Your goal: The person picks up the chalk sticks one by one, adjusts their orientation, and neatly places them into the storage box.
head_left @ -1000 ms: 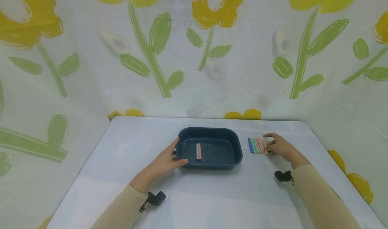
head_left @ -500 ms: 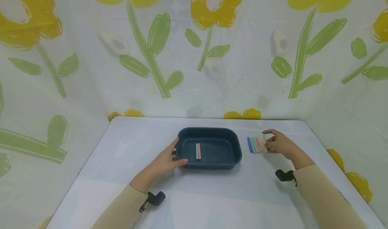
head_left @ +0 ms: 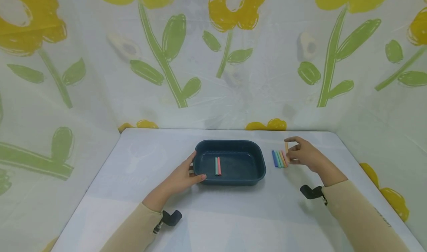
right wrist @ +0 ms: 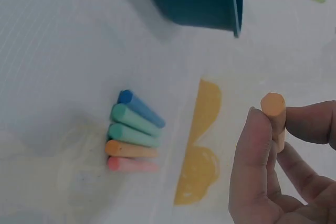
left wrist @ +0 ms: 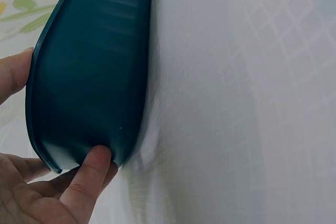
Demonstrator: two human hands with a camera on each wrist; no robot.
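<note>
My left hand [head_left: 178,178] grips the left end of a dark teal plastic tub [head_left: 241,165], thumb on the rim and other fingers against its outer wall [left wrist: 94,77]. Inside the tub a green chalk stick [head_left: 216,166] and a pink chalk stick [head_left: 219,166] lie side by side. Right of the tub, my right hand [head_left: 307,156] pinches an orange chalk stick [right wrist: 273,106] above the table. Beside that hand lies a row of chalk: blue [right wrist: 140,107], two green ones [right wrist: 135,120], orange [right wrist: 132,149] and pink [right wrist: 134,164].
The white table [head_left: 227,218] carries the tub and the chalk row. Its back edge meets a floral cloth wall [head_left: 267,96], with more cloth at both sides. Each wrist wears a black camera mount [head_left: 171,218].
My right hand has lifted the orange chalk stick off the table, then moved it slightly left and up toward the row. The left hand and tub stay put.
</note>
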